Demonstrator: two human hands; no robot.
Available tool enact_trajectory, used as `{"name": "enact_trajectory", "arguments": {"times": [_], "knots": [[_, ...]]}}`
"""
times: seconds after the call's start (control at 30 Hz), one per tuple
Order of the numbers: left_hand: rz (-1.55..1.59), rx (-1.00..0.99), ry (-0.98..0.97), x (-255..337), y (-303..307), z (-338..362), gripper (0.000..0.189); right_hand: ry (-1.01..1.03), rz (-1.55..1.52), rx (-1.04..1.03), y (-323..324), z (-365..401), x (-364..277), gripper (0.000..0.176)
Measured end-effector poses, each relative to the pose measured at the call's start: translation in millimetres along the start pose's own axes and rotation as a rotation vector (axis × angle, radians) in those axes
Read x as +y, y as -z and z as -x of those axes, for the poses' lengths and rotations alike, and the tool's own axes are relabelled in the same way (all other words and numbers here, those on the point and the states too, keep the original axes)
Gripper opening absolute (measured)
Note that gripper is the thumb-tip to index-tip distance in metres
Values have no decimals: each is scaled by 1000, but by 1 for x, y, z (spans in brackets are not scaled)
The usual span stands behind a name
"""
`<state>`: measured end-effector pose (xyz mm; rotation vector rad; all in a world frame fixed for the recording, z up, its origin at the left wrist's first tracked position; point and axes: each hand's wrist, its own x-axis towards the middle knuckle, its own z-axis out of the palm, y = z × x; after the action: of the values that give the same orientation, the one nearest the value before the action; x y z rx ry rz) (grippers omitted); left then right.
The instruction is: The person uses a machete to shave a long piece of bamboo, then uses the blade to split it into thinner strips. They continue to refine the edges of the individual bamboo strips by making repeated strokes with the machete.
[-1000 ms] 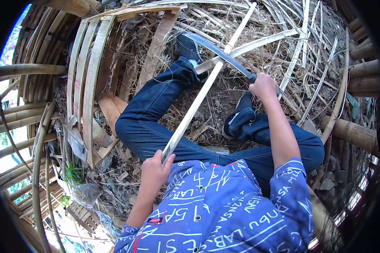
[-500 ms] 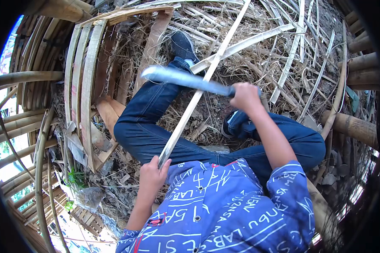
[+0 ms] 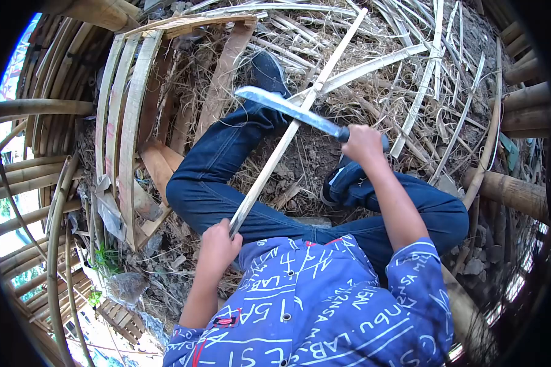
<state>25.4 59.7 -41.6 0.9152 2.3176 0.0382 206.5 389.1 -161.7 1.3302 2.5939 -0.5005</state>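
Note:
My left hand point(image 3: 221, 242) is closed around the near end of a long pale bamboo strip point(image 3: 274, 158), close to my waist. From there the strip slants up and away, past my bent legs. In my right hand point(image 3: 365, 145) is the dark handle of a machete point(image 3: 300, 113). Its broad blade points left and lies across the strip, seemingly against its upper face. A small curl or nick shows on the strip just beyond the blade. Under the strip's far part crosses another flat bamboo piece point(image 3: 373, 67), near my shoe.
Loose strips and shavings point(image 3: 349, 37) litter the ground ahead. A slatted wooden crate point(image 3: 128, 116) stands at the left. Bamboo poles point(image 3: 514, 192) edge the right side, with more bamboo slats point(image 3: 24, 183) at the left.
The machete blade has shifted right and is sharper in view, no longer blurred. My right hand has moved slightly right and down. The strip's far end has dropped lower in view.

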Motion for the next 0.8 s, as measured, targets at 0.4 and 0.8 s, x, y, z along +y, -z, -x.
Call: {"name": "enact_trajectory", "arguments": {"times": [0.4,0.8], "knots": [[38,68,35,0,-22,2,46,-97,71,-88,1,-9,17,26],[-2,127,32,-6,-11,1,49,-100,108,37,26,-24,36,25]]}}
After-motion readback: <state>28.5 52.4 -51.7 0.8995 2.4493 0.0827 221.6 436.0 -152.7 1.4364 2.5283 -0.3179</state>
